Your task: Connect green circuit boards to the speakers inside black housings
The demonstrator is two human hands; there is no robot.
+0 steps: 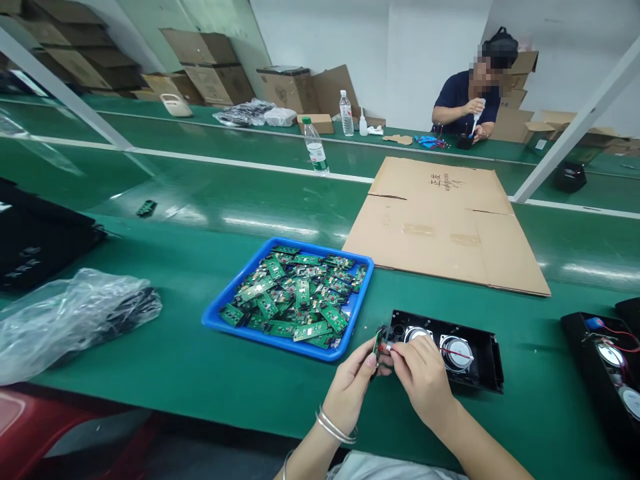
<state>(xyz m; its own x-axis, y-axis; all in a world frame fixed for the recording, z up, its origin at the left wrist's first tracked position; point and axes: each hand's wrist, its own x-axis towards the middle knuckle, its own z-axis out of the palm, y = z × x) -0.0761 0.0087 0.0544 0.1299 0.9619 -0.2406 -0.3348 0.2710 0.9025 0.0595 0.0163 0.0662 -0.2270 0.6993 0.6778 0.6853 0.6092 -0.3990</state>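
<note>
My left hand is closed on a small green circuit board, held upright on edge above the table. My right hand pinches a small white plug against the board's face; whether the plug is seated I cannot tell. Just beyond my right hand lies an open black speaker housing with two round speakers in it, one partly hidden by my fingers. A red wire crosses the nearer speaker. To the left is a blue tray heaped with several similar circuit boards.
Flattened cardboard lies behind the housing. More black speaker housings stand at right. A plastic bag and black bag sit left. Across the bench, a person works near water bottles and boxes.
</note>
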